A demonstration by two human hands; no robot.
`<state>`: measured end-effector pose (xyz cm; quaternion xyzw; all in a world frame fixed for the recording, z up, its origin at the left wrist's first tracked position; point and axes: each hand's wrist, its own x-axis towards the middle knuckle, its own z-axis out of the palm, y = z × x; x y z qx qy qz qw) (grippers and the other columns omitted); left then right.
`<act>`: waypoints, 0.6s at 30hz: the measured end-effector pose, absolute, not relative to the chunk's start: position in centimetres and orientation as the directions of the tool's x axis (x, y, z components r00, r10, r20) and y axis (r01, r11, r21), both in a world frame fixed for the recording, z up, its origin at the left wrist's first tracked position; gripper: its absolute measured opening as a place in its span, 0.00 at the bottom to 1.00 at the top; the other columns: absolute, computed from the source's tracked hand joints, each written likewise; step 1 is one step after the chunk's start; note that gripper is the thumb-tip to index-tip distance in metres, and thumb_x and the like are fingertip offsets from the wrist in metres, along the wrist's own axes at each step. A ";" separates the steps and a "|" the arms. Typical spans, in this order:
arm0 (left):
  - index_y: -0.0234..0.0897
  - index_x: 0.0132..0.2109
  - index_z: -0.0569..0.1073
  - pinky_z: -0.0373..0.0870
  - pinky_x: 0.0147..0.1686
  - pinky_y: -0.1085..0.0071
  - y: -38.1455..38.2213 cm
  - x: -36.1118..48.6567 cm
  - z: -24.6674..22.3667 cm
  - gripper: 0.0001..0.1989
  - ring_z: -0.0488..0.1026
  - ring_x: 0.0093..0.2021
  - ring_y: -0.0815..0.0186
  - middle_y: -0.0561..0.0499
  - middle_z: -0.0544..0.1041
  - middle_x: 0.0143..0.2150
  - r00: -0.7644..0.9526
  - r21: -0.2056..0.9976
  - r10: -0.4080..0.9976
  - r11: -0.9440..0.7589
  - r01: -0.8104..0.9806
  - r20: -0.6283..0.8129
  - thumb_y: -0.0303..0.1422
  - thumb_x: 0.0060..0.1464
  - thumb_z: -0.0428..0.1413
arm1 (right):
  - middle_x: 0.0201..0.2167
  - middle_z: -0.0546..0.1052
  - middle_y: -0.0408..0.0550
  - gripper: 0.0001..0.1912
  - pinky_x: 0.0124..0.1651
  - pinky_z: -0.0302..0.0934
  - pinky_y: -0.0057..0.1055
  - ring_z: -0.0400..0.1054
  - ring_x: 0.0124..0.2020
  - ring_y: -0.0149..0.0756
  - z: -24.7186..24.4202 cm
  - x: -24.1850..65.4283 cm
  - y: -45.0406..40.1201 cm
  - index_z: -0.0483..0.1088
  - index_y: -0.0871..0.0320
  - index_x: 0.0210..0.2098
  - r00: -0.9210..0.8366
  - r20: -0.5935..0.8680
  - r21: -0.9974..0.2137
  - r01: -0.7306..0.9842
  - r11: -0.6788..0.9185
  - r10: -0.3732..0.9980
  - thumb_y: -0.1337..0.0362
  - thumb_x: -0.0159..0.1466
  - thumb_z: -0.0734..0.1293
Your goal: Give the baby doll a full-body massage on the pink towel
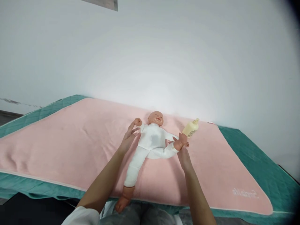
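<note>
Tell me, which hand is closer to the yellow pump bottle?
The right hand. It is at the foot of the doll, on the near side of the pump bottle; the left hand is across the doll's body, farther away.

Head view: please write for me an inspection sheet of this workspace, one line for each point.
Surface: pink mat over green cover; mat wrinkled at left.
Things: doll on its back, one foot past the mat's front edge; bottle near its other foot.
Clutter: dark shape at lower left, unclear.
Hands: left open beside the doll's arm; right at the raised foot, grip unclear.
Cables: nothing seen.
Surroundings: white wall behind, marked at left.
</note>
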<state>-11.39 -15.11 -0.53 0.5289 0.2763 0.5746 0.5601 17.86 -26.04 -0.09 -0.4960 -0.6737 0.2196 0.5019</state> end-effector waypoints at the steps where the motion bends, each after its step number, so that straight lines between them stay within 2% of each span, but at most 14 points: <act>1: 0.49 0.67 0.58 0.66 0.57 0.58 -15.4 -11.3 -0.5 0.33 0.62 0.63 0.53 0.47 0.57 0.68 0.210 0.923 0.923 -0.256 -0.287 0.322 0.39 0.56 0.57 | 0.54 0.74 0.55 0.34 0.54 0.66 0.44 0.70 0.54 0.44 0.4 17.4 -25.2 0.49 0.56 0.68 0.005 0.402 -0.850 0.374 0.371 0.915 0.46 0.69 0.42; 3: 0.49 0.66 0.60 0.66 0.56 0.59 -15.7 -11.1 -0.5 0.30 0.61 0.63 0.52 0.47 0.54 0.70 0.264 0.922 0.887 -0.337 -0.189 0.378 0.39 0.57 0.56 | 0.55 0.73 0.54 0.37 0.58 0.63 0.43 0.67 0.57 0.43 1.0 16.4 -23.6 0.54 0.56 0.66 0.030 0.331 -0.903 0.299 0.307 0.943 0.42 0.68 0.42; 6: 0.49 0.65 0.62 0.66 0.55 0.59 -15.9 -11.0 -0.6 0.27 0.57 0.66 0.51 0.48 0.52 0.70 0.345 0.887 0.820 -0.446 -0.119 0.458 0.40 0.59 0.54 | 0.60 0.68 0.52 0.36 0.64 0.56 0.44 0.61 0.62 0.43 1.6 15.0 -21.7 0.59 0.56 0.63 0.068 0.273 -0.937 0.245 0.249 0.960 0.40 0.67 0.48; 10: 0.49 0.66 0.60 0.61 0.60 0.56 -15.9 -11.2 -0.7 0.27 0.51 0.68 0.53 0.48 0.54 0.70 0.415 0.820 0.752 -0.571 0.026 0.511 0.38 0.60 0.54 | 0.58 0.70 0.53 0.35 0.64 0.54 0.44 0.63 0.61 0.44 1.8 14.0 -20.0 0.64 0.57 0.60 0.000 0.196 -0.952 0.237 0.191 0.981 0.40 0.65 0.54; 14: 0.50 0.64 0.63 0.52 0.63 0.52 -16.1 -11.2 -0.3 0.25 0.56 0.66 0.54 0.48 0.60 0.67 0.491 0.712 0.678 -0.685 0.152 0.548 0.36 0.61 0.53 | 0.49 0.76 0.54 0.30 0.57 0.58 0.42 0.68 0.52 0.46 1.8 13.8 -18.9 0.73 0.58 0.48 -0.002 0.155 -0.940 0.308 0.149 0.988 0.41 0.64 0.56; 18: 0.50 0.63 0.65 0.54 0.61 0.51 -16.2 -11.1 -0.2 0.23 0.60 0.64 0.54 0.49 0.64 0.65 0.549 0.624 0.610 -0.757 0.192 0.572 0.35 0.61 0.53 | 0.33 0.78 0.50 0.28 0.45 0.62 0.37 0.70 0.39 0.43 2.0 13.4 -18.1 0.74 0.60 0.31 -0.021 0.125 -0.913 0.389 0.123 0.992 0.41 0.62 0.59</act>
